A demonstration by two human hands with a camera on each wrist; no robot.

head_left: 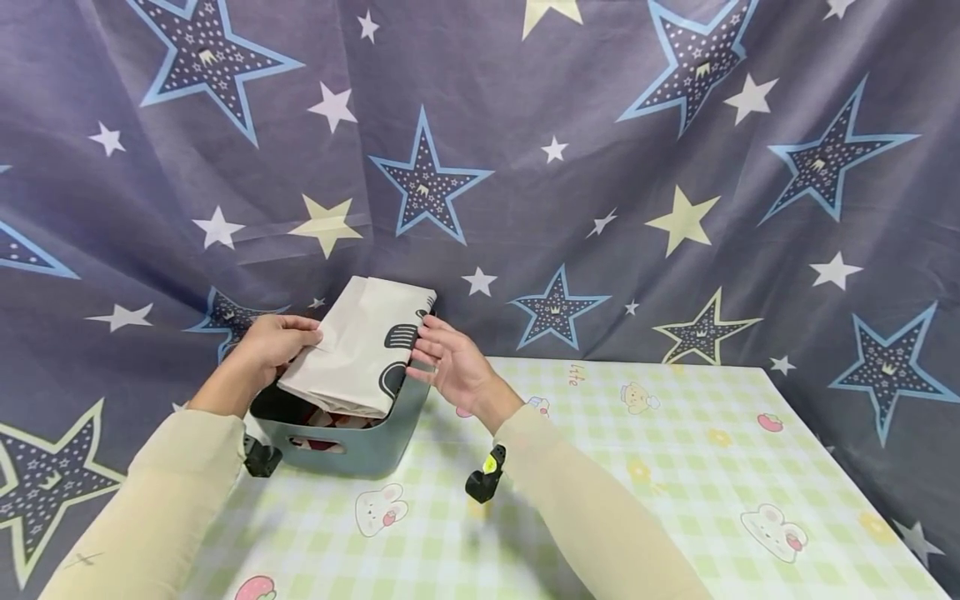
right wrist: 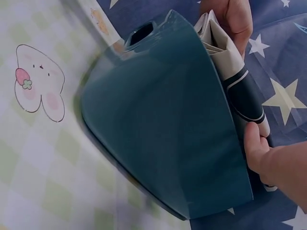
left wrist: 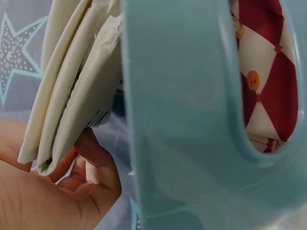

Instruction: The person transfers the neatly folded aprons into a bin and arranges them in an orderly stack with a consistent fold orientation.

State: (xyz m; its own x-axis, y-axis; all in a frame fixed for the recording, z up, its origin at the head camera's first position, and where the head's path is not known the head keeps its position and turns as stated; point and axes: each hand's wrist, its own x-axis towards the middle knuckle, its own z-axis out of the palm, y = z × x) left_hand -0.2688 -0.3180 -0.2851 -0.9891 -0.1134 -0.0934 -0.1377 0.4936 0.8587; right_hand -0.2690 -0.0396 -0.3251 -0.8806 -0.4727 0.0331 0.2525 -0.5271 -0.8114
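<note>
A folded white cloth (head_left: pixel 363 333) with black printed shapes lies tilted over the top of a blue-green plastic bin (head_left: pixel 390 450). My left hand (head_left: pixel 273 346) grips the cloth's left edge, thumb on top; in the left wrist view its fingers (left wrist: pixel 98 158) curl under the folded layers. At the opposite edge, my right hand (head_left: pixel 457 367) touches the cloth with fairly straight fingers. The right wrist view shows that hand (right wrist: pixel 278 160) against the dark printed side, beside the bin's rim. Red-and-white checked fabric (left wrist: pixel 264 72) inside the bin shows through its handle slot.
The bin stands at the left back of a table with a green-and-white checked cover (head_left: pixel 600 467) printed with cartoon rabbits and fruit. A dark star-patterned curtain (head_left: pixel 510 208) hangs right behind the bin and table.
</note>
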